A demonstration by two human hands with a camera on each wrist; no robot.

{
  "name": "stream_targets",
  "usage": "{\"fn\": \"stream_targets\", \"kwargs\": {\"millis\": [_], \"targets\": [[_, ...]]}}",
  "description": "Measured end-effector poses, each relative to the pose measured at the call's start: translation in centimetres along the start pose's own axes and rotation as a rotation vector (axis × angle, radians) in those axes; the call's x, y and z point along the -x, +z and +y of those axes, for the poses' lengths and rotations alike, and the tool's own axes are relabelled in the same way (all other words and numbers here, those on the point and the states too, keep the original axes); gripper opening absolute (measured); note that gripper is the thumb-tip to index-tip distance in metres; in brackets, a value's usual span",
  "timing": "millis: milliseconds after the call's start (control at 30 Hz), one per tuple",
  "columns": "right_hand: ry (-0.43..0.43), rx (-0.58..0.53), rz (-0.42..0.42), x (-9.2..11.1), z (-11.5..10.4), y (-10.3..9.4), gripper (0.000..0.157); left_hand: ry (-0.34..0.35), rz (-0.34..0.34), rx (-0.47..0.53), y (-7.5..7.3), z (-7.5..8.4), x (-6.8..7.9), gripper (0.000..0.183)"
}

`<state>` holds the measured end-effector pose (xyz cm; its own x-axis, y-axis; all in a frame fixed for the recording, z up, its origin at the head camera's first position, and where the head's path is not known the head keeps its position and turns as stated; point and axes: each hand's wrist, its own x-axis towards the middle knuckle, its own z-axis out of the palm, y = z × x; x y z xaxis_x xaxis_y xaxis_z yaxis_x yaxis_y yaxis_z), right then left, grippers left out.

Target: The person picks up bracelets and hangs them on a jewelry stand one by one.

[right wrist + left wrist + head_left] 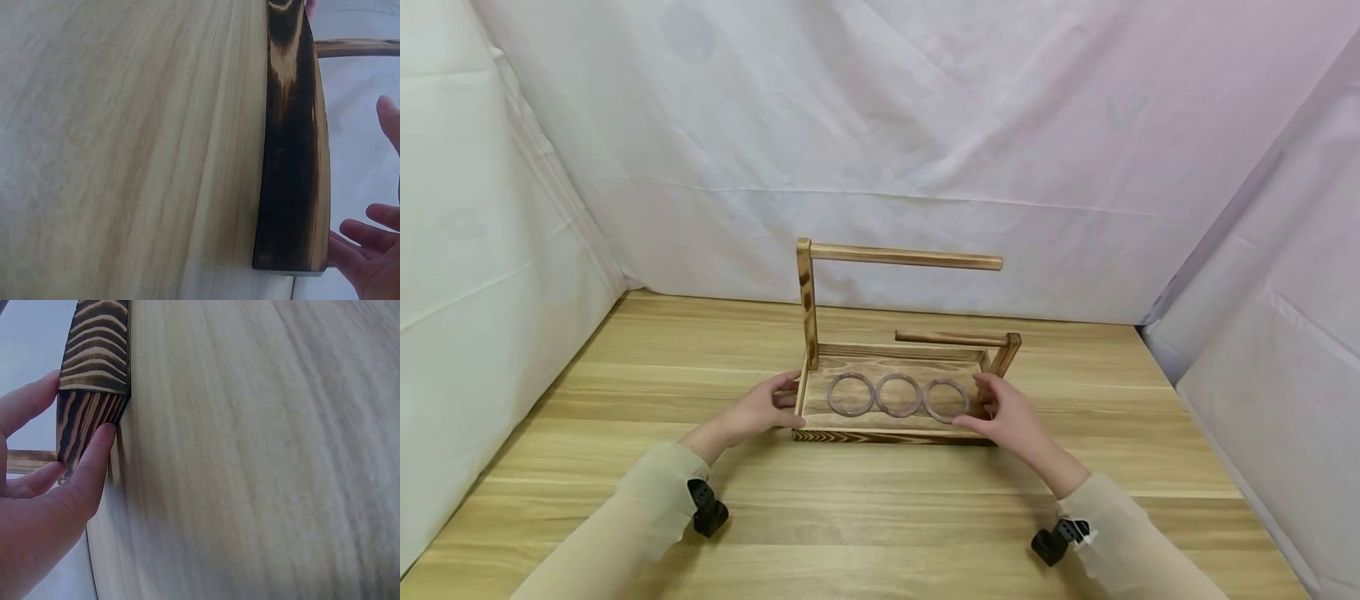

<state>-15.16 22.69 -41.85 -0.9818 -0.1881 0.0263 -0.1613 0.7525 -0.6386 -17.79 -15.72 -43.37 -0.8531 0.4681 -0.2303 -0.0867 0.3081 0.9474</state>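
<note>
Okay, both hands at the wooden tray [880,436], which sits mid-table [880,517], three rings [898,415] lying side by side in it. Left hand [762,408] at the left end: grip spread wide, fingertips touching the end wall, thumb at the front corner, no real wrap. Right hand [1011,417] at the right end: grip wide too, thumb clear above the rim in the right wrist view, fingers down by the end; firm contact there, can't tell. Step looks like steadying or shifting the tray by its ends. To do it well: take both ends low on the walls, matched pressure, keep the base level, else the loose-looking rings probably slide. Right thumb ought to stay off the nearest ring. Don't use the left post [808,304] or right post [1004,355] as handles; upper rod [906,257] and lower rod [951,338] each hang from one end only, so a knock would likely lever the joint. Move slow, both hands together, and on release draw fingers straight outward, avoiding the right post.
</note>
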Motion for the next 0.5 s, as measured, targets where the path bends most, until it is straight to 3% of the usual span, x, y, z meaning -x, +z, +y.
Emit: {"fn": "stream_targets", "kwargs": {"millis": [500], "targets": [[0.003, 0.032, -0.02, -1.3, -0.5, 1.6, 0.085, -0.025, 0.012, -0.038, -0.1, 0.0, -0.2, 0.086]]}}
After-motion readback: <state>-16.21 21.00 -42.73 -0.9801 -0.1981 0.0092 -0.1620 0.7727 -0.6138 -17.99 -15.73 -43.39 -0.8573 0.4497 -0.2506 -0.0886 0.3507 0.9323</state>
